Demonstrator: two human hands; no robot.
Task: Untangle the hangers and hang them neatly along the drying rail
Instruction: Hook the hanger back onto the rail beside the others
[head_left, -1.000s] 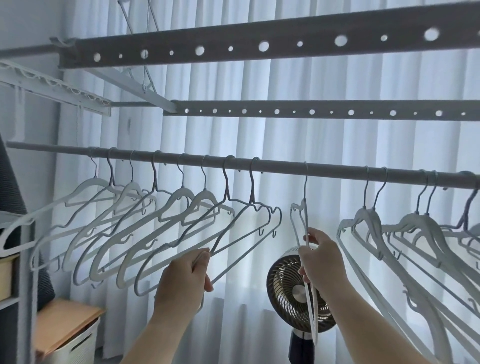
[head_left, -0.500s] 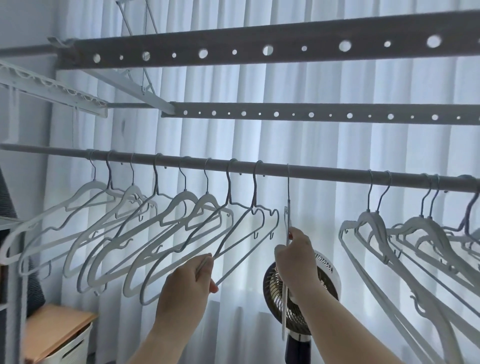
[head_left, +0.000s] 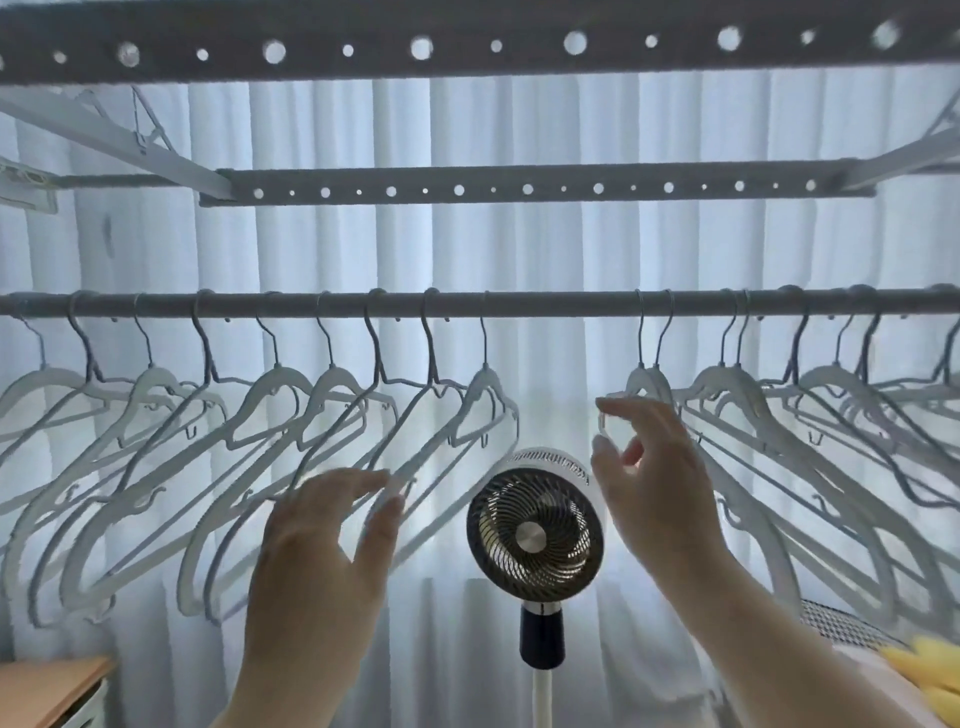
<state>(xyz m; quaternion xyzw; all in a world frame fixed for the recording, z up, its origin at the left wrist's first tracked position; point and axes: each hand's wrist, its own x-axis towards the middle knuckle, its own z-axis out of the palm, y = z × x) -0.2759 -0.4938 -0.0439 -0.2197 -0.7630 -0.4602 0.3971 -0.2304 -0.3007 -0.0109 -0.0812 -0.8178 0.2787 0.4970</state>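
Note:
A grey drying rail (head_left: 561, 303) runs across the view. Several white hangers (head_left: 270, 415) hang evenly spaced along its left half, the last of them (head_left: 485, 395) above the fan. A tangled bunch of white hangers (head_left: 810, 415) crowds the right half. My left hand (head_left: 322, 556) is spread with straight fingers against the lower bars of the left hangers. My right hand (head_left: 654, 478) is raised with loose, parted fingers at the shoulder of the nearest right-side hanger (head_left: 644, 382), gripping nothing.
Two perforated bars (head_left: 519, 189) of the rack cross overhead. A round fan (head_left: 535, 530) on a white pole stands behind the gap between my hands. A wooden-topped box (head_left: 47, 686) sits bottom left, a mesh basket (head_left: 836, 623) and yellow item (head_left: 924, 670) bottom right. White curtains behind.
My right hand let go of the single hanger, which now hangs at the end of the left row, and moved right to the bunch. My left hand released its hanger and opened.

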